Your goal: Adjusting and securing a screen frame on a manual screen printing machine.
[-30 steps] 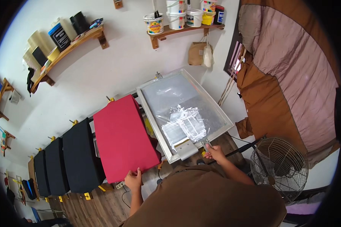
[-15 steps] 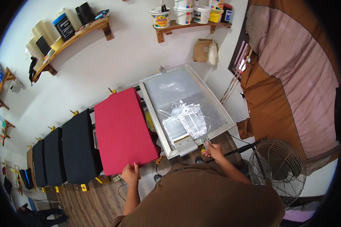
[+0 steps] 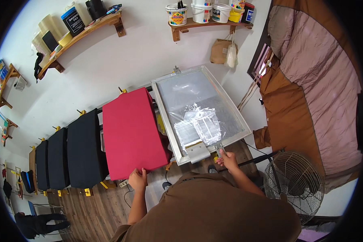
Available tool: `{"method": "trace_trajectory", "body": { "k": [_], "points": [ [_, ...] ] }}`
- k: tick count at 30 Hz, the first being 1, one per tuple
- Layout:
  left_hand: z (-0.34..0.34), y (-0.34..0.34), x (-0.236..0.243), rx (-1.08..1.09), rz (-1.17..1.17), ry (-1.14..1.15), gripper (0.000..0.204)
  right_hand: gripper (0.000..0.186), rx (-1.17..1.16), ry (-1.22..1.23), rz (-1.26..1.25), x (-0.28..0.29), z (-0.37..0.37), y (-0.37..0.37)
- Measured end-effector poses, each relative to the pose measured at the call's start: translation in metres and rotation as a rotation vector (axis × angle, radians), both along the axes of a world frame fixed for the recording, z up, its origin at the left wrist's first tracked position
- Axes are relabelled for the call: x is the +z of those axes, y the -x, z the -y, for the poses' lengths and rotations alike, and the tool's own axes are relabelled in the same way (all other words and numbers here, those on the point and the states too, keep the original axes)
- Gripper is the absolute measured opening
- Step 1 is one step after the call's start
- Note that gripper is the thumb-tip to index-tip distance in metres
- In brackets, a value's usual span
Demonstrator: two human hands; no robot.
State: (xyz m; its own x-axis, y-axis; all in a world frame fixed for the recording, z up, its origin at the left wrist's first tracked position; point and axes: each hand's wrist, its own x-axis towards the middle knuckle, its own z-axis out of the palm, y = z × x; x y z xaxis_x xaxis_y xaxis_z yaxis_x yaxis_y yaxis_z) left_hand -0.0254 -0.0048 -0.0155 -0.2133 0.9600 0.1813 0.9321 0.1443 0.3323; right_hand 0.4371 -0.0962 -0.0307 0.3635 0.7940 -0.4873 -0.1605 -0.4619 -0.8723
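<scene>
Red fabric [image 3: 133,133] is stretched over a flat board in front of me. My left hand [image 3: 137,180] is at its near edge, fingers closed and pinched against the fabric. To the right lies a screen-printing frame [image 3: 232,108] with a pale rim, its mesh smeared with white ink [image 3: 201,123]. A grey metal squeegee [image 3: 198,153] rests across the frame's near rim. My right hand [image 3: 228,160] is closed around a small metal clamp [image 3: 219,147] at that rim, beside the squeegee.
Several black-covered boards [image 3: 84,147] stand in a row to the left. A wire fan [image 3: 295,187] is at my right, near a brown hanging cloth [image 3: 288,117]. Wall shelves [image 3: 207,23] hold tubs. Another person [image 3: 40,224] is at the far lower left.
The view has shifted slightly. My left hand has curled in against the near edge of the red fabric. The right hand stays at the clamp, and the frame looks unmoved.
</scene>
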Motion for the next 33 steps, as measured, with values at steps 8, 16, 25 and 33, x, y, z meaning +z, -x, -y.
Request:
{"method": "trace_trajectory", "body": {
  "k": [8, 16, 25, 33],
  "points": [
    [0.0, -0.003, 0.0, -0.024, -0.011, -0.054, 0.037, 0.063, 0.013, -0.062, 0.041, -0.008, 0.002, 0.0],
    [0.0, 0.0, -0.004, -0.06, -0.045, -0.09, 0.038, 0.062, 0.04, -0.062, 0.033, -0.011, 0.0, -0.003],
    [0.001, 0.0, -0.005, -0.014, -0.027, -0.02, 0.039, 0.057, 0.048, -0.079, -0.002, -0.013, 0.001, -0.004],
    [0.003, 0.003, -0.007, -0.026, -0.027, -0.032, 0.04, 0.056, 0.07, -0.073, -0.035, -0.007, 0.003, -0.005]
  ]
}}
